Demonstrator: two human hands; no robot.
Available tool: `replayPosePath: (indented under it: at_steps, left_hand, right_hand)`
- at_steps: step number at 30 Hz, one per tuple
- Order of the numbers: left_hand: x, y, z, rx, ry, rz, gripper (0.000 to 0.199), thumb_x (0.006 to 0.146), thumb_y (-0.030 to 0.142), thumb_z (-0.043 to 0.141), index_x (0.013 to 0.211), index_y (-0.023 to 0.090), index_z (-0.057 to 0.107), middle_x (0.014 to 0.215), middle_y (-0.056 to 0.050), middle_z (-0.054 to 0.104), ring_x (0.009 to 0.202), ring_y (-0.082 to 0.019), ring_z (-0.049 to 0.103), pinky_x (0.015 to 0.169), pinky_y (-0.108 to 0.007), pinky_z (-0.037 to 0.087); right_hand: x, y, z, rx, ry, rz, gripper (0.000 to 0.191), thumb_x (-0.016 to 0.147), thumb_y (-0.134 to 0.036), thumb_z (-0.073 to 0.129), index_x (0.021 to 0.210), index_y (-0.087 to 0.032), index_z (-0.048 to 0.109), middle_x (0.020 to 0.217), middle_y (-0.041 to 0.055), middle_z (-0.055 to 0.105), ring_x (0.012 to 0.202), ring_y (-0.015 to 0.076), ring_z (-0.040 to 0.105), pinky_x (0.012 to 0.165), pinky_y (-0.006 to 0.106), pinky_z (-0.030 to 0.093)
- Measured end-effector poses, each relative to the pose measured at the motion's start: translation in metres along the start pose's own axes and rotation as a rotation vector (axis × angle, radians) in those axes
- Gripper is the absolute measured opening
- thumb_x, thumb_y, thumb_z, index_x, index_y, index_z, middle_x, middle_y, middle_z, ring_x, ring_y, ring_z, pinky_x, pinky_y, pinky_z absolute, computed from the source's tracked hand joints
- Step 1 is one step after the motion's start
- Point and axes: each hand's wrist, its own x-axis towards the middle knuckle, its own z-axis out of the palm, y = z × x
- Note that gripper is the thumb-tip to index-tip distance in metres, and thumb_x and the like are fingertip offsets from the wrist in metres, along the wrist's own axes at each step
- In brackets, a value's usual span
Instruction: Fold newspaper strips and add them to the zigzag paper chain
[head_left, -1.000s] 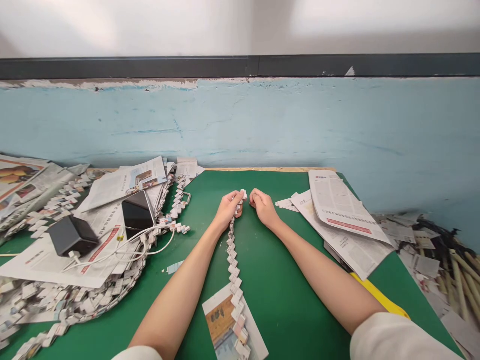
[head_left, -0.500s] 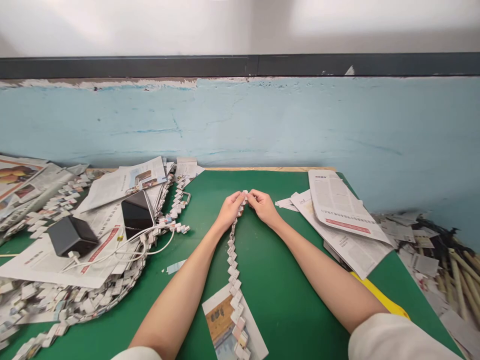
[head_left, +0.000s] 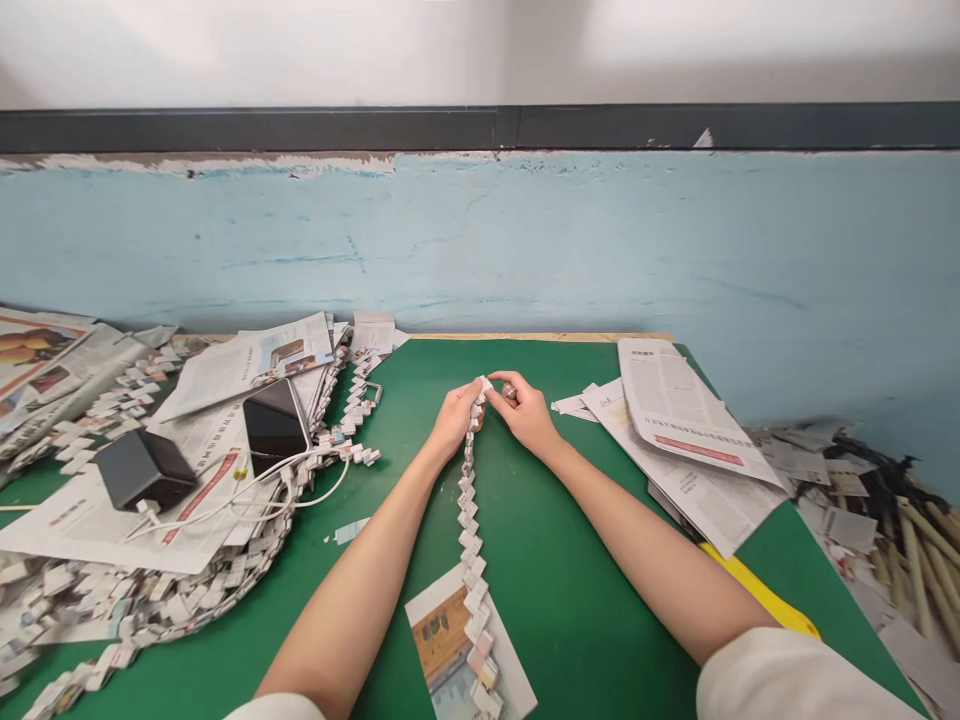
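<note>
Table (head_left: 585, 620), paper chain (head_left: 470, 545) in left hand (head_left: 454, 418)

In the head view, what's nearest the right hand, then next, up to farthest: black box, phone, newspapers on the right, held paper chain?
From the right hand:
1. Paper chain, close on its left
2. Newspapers, on its right
3. Phone, across on the left
4. Black box, left of the phone

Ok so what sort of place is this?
Likely a papercraft workspace, though I can't tell what building: a folded-paper chain, loose newspaper sheets and a green worktable point to it.
</note>
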Motion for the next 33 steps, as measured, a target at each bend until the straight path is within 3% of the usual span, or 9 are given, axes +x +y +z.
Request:
replayPosePath:
  at_steps: [8,13,17,20,25,28,33]
  left_hand:
    - [-0.001,0.002,0.000,0.080,-0.008,0.002,0.056,0.078,0.070,0.074,0.072,0.020,0.051,0.049,0.007,0.040,0.040,-0.007,0.035,0.039,-0.021,0.027]
    - [-0.001,0.002,0.000,0.068,-0.012,-0.002,0.057,0.079,0.070,0.074,0.068,0.021,0.047,0.049,0.008,0.038,0.040,-0.007,0.032,0.039,-0.022,0.025]
    - [-0.002,0.002,0.002,0.162,-0.010,0.017,0.054,0.080,0.068,0.073,0.069,0.019,0.054,0.052,0.005,0.042,0.044,-0.008,0.033,0.042,-0.022,0.026]
    - [-0.005,0.003,0.005,0.274,-0.078,0.070,0.052,0.080,0.064,0.075,0.068,0.016,0.062,0.061,0.000,0.055,0.057,-0.011,0.048,0.052,-0.023,0.037]
    - [-0.009,0.007,0.009,0.296,-0.247,0.098,0.048,0.084,0.062,0.072,0.073,0.016,0.073,0.075,-0.007,0.068,0.081,-0.021,0.064,0.078,-0.030,0.050]
    - [-0.010,0.010,0.009,0.290,-0.270,0.074,0.051,0.084,0.065,0.071,0.074,0.015,0.074,0.066,-0.005,0.063,0.071,-0.018,0.059,0.071,-0.028,0.048]
    - [-0.009,0.011,0.002,0.281,-0.271,-0.022,0.056,0.082,0.069,0.073,0.068,0.014,0.069,0.050,0.003,0.040,0.052,-0.011,0.035,0.052,-0.025,0.028]
  right_hand:
    - [-0.002,0.003,0.002,-0.044,0.017,-0.052,0.033,0.101,-0.052,0.059,0.115,-0.025,0.072,0.073,0.0002,0.056,0.059,0.0168,0.040,0.066,0.031,0.040]
    - [0.000,0.002,0.001,0.007,0.020,0.005,0.035,0.098,-0.055,0.062,0.113,-0.024,0.072,0.066,-0.0024,0.050,0.056,0.0152,0.036,0.059,0.030,0.034]
    - [0.007,0.006,-0.002,0.211,-0.007,0.142,0.042,0.095,-0.064,0.061,0.087,-0.022,0.066,0.061,-0.0030,0.046,0.056,0.0153,0.040,0.057,0.030,0.036]
    - [0.013,0.009,-0.005,0.356,-0.071,0.218,0.053,0.092,-0.067,0.063,0.066,-0.022,0.053,0.055,-0.0044,0.036,0.052,0.0133,0.035,0.053,0.029,0.033]
    - [0.016,0.008,-0.010,0.481,-0.205,0.277,0.056,0.084,-0.062,0.075,0.057,-0.022,0.048,0.054,-0.0048,0.034,0.051,0.0115,0.032,0.051,0.029,0.029]
    - [0.017,0.008,-0.013,0.547,-0.255,0.310,0.053,0.083,-0.060,0.077,0.058,-0.021,0.051,0.055,-0.0046,0.037,0.051,0.0109,0.032,0.051,0.028,0.030]
    - [0.017,0.012,-0.014,0.670,-0.331,0.382,0.049,0.080,-0.055,0.082,0.063,-0.019,0.055,0.056,-0.0062,0.036,0.052,0.0091,0.027,0.051,0.027,0.031]
